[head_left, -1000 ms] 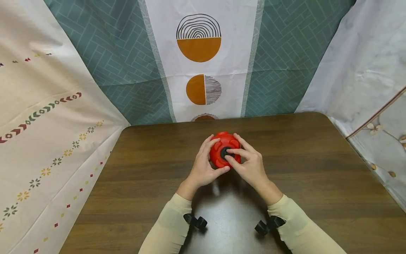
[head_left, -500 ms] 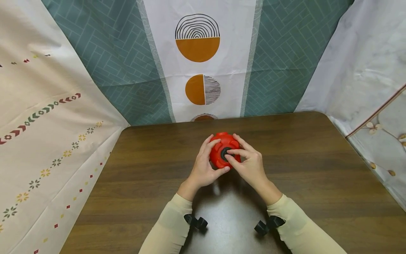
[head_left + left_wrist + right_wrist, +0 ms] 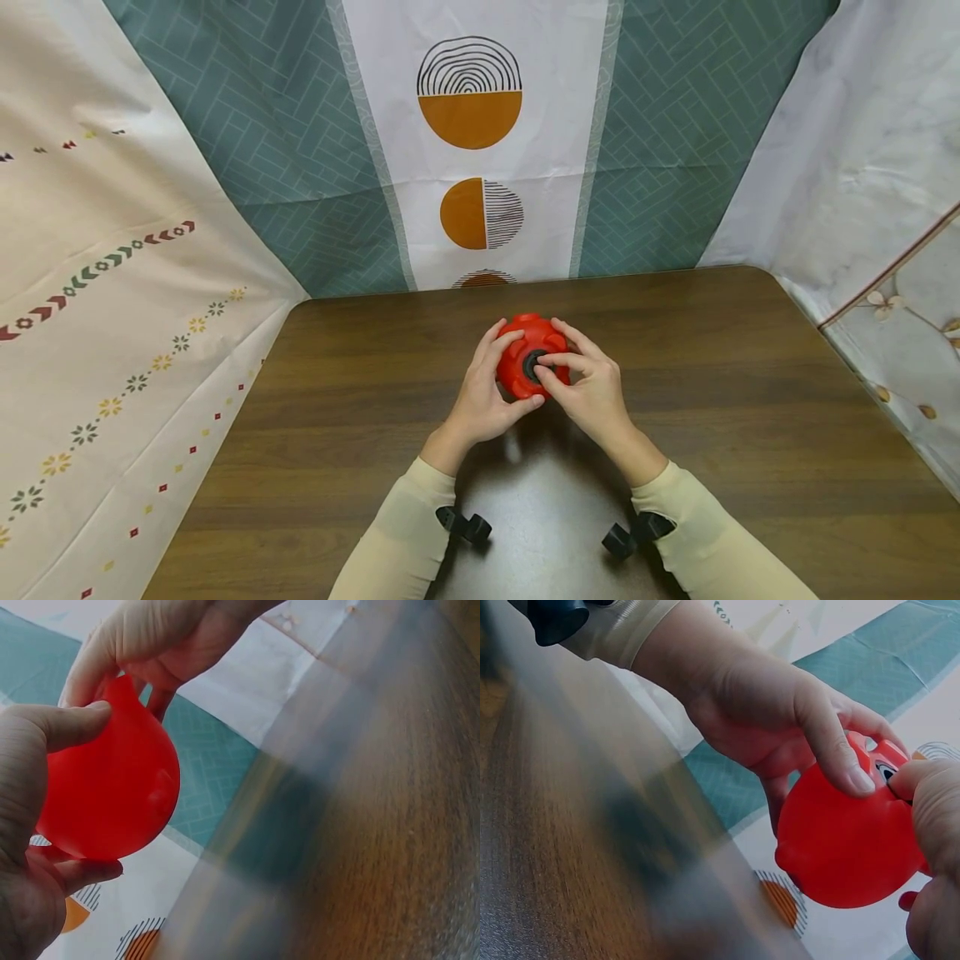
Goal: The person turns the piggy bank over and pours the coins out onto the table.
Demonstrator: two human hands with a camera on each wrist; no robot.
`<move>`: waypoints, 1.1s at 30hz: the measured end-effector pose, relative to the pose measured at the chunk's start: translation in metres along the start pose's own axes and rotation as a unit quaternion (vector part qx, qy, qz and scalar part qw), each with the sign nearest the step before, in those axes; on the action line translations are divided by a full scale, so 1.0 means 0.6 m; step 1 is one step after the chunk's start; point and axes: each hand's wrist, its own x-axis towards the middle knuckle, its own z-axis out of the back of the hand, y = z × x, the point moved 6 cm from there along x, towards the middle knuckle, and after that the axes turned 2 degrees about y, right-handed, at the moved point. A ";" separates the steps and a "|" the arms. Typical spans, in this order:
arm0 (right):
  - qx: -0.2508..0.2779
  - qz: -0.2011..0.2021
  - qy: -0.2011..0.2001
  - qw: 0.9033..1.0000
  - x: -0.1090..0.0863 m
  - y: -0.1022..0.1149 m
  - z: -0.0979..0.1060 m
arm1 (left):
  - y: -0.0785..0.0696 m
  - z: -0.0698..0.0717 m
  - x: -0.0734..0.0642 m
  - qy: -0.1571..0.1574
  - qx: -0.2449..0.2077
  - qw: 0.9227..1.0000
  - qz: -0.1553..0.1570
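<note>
A red, ball-like thing point(image 3: 517, 383) with raised lobes and a round black centre point(image 3: 530, 364) is held up above the table. The left hand point(image 3: 480, 398) grips its left side, thumb below and fingers over the top, and shows from the side in the right wrist view. With thumb and forefinger the right hand point(image 3: 592, 392) pinches at the black centre, while its other fingers lie along the right side. The left wrist view shows the smooth red back point(image 3: 112, 795); the black centre is hidden there.
The brown wooden table point(image 3: 360, 433) stretches below, with a bright reflection between the forearms. Patterned cloths, green and white point(image 3: 660, 150) behind and cream point(image 3: 150, 333) at left, hang around it. Black wrist cameras point(image 3: 474, 527) sit on both sleeves.
The hands and the red ball-like thing stay almost in place. At the black centre, the right thumb and forefinger shift slightly.
</note>
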 end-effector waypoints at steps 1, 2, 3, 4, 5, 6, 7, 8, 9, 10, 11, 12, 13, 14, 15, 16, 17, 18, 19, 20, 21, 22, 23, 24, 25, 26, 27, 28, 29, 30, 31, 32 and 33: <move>-0.004 0.000 0.001 1.000 0.000 -0.001 0.000 | 0.000 -0.001 0.000 0.001 0.000 1.000 -0.001; -0.008 -0.001 0.003 1.000 0.000 -0.001 0.000 | 0.001 -0.001 0.000 0.002 0.000 1.000 -0.002; -0.011 -0.001 0.005 1.000 0.000 -0.002 0.000 | 0.001 -0.002 0.001 0.003 0.000 1.000 -0.003; -0.013 -0.001 0.006 1.000 0.000 -0.001 0.000 | 0.001 -0.002 0.001 0.004 0.000 1.000 -0.004; -0.014 -0.002 0.008 1.000 0.000 -0.002 0.000 | 0.002 -0.003 0.001 0.005 0.001 1.000 -0.004; -0.015 -0.001 0.009 1.000 0.000 -0.001 0.000 | 0.002 -0.003 0.001 0.006 0.001 1.000 -0.003; -0.016 -0.001 0.010 1.000 0.001 0.000 0.000 | 0.003 -0.003 0.001 0.006 0.002 1.000 -0.002; -0.017 0.000 0.011 1.000 0.001 0.001 0.000 | 0.003 -0.003 0.001 0.007 0.002 1.000 -0.002; -0.018 0.001 0.013 1.000 0.001 0.002 0.000 | 0.004 -0.003 0.001 0.007 0.003 1.000 -0.002; -0.019 0.003 0.015 1.000 0.002 0.002 -0.001 | 0.004 -0.003 0.001 0.008 0.002 1.000 -0.002; -0.022 0.004 0.018 1.000 0.002 0.002 -0.001 | 0.004 -0.003 0.001 0.008 0.002 1.000 -0.002; -0.022 0.006 0.020 1.000 0.002 0.002 -0.002 | 0.004 -0.003 0.001 0.008 0.001 1.000 -0.002; -0.025 0.007 0.023 0.999 0.002 0.002 -0.002 | 0.004 -0.003 0.001 0.008 0.001 1.000 -0.003; -0.026 0.009 0.027 0.999 0.002 0.002 -0.002 | 0.004 -0.003 0.001 0.009 0.000 1.000 -0.002; -0.030 0.011 0.031 0.999 0.003 0.002 -0.003 | 0.005 -0.003 0.001 0.008 -0.001 1.000 -0.003; -0.032 0.013 0.036 0.999 0.003 0.002 -0.003 | 0.005 -0.003 0.000 0.008 -0.002 1.000 -0.002; -0.035 0.015 0.041 0.998 0.003 0.003 -0.004 | 0.006 -0.003 0.000 0.008 -0.003 1.000 -0.001; -0.038 0.018 0.045 0.998 0.004 0.004 -0.003 | 0.006 -0.004 0.000 0.008 -0.003 1.000 -0.001; -0.043 0.022 0.050 0.998 0.004 0.005 -0.003 | 0.006 -0.004 0.000 0.008 -0.004 1.000 -0.001; -0.049 0.025 0.054 0.997 0.005 0.007 -0.003 | 0.007 -0.004 -0.001 0.007 -0.004 1.000 -0.001; -0.054 0.029 0.057 0.996 0.006 0.009 -0.003 | 0.007 -0.004 -0.001 0.007 -0.005 1.000 -0.001; -0.058 0.033 0.060 0.996 0.006 0.010 -0.003 | 0.006 -0.005 0.000 0.007 -0.004 1.000 -0.001; -0.063 0.036 0.063 0.995 0.007 0.012 -0.002 | 0.006 -0.005 0.000 0.007 -0.004 1.000 -0.002; -0.068 0.038 0.065 0.995 0.008 0.014 -0.002 | 0.006 -0.005 0.000 0.006 -0.002 1.000 -0.002; -0.074 0.040 0.067 0.994 0.008 0.015 -0.002 | 0.005 -0.006 0.001 0.006 -0.001 1.000 -0.003; -0.078 0.041 0.069 0.994 0.008 0.016 -0.002 | 0.004 -0.006 0.001 0.006 0.000 1.000 -0.004; -0.082 0.042 0.071 0.993 0.008 0.017 -0.002 | 0.004 -0.006 0.001 0.006 0.000 1.000 -0.004; -0.085 0.042 0.074 0.993 0.008 0.018 -0.001 | 0.003 -0.006 0.001 0.005 0.001 1.000 -0.004; -0.088 0.042 0.077 0.992 0.008 0.018 -0.001 | 0.003 -0.006 0.001 0.005 0.001 1.000 -0.004; -0.090 0.042 0.079 0.992 0.008 0.018 -0.001 | 0.002 -0.006 0.000 0.006 0.001 1.000 -0.004; -0.091 0.043 0.083 0.991 0.008 0.019 -0.001 | 0.002 -0.007 0.000 0.006 0.000 1.000 -0.003; -0.092 0.043 0.086 0.991 0.008 0.019 -0.001 | 0.001 -0.007 -0.001 0.006 0.000 1.000 -0.004; -0.093 0.042 0.090 0.991 0.008 0.019 -0.001 | 0.001 -0.007 -0.001 0.007 0.000 1.000 -0.003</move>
